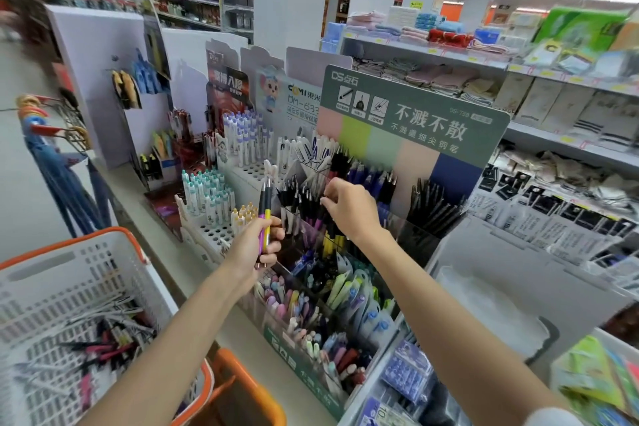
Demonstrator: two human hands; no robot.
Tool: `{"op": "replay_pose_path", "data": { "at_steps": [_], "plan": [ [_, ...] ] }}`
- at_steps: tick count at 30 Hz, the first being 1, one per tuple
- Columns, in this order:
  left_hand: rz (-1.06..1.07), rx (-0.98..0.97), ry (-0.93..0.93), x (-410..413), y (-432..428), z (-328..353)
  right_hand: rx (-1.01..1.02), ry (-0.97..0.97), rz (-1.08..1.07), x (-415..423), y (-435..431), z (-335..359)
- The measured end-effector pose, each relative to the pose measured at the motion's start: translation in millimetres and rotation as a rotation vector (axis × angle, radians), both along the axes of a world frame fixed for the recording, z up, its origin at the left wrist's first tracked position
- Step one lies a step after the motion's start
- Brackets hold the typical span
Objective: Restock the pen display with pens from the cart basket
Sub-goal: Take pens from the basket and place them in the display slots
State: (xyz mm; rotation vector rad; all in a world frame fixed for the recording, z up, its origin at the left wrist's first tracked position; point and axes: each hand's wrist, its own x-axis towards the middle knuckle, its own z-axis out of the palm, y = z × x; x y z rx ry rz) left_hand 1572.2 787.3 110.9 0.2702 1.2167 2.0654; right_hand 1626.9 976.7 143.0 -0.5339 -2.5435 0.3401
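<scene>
Pens [298, 199] crowd the display compartment [301, 229] beneath the right hand [349, 207].

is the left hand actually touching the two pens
Touching. The head view shows the left hand with its fingers curled round the lower barrels of the two pens, holding them upright.

Two hands are counted, a left hand [257, 245] and a right hand [349, 207]; two pens [264, 218] are held in the left, one basket [103, 235] is seen, and those in the pen display [415, 124] are too crowded to be counted.
</scene>
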Motion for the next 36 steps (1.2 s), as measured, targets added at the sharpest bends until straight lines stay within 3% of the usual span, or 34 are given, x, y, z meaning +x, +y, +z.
{"op": "replay_pose_path", "data": {
  "at_steps": [4, 6, 13, 20, 27, 30, 36],
  "plan": [
    [-0.016, -0.028, 0.066, 1.9, -2.2, -2.7, 0.123, -0.136, 0.051, -1.0, -1.1, -4.6],
    [-0.022, -0.051, 0.1, 3.2, -3.1, -4.2, 0.143, -0.103, 0.071, 1.4, -0.4, -1.0],
    [-0.04, -0.036, 0.13, 3.8, -3.6, -2.5, -0.239, 0.329, 0.11, 26.3, -0.7, 40.5],
    [-0.151, -0.066, 0.21, 16.0, 13.6, 4.9, -0.443, 0.184, 0.228, 34.9, -15.4, 42.9],
    [-0.147, -0.116, 0.208, 25.9, 18.9, 4.0, -0.5, 0.376, 0.216, 47.1, -14.8, 38.1],
    [-0.04, -0.156, 0.182, 17.7, 14.5, -3.2, -0.434, 0.5, 0.125, 56.7, -1.6, 48.3],
    [0.001, -0.159, 0.178, 11.1, 12.3, -8.6, -0.149, 0.361, 0.032, 61.4, 9.8, 40.5]
  ]
}}
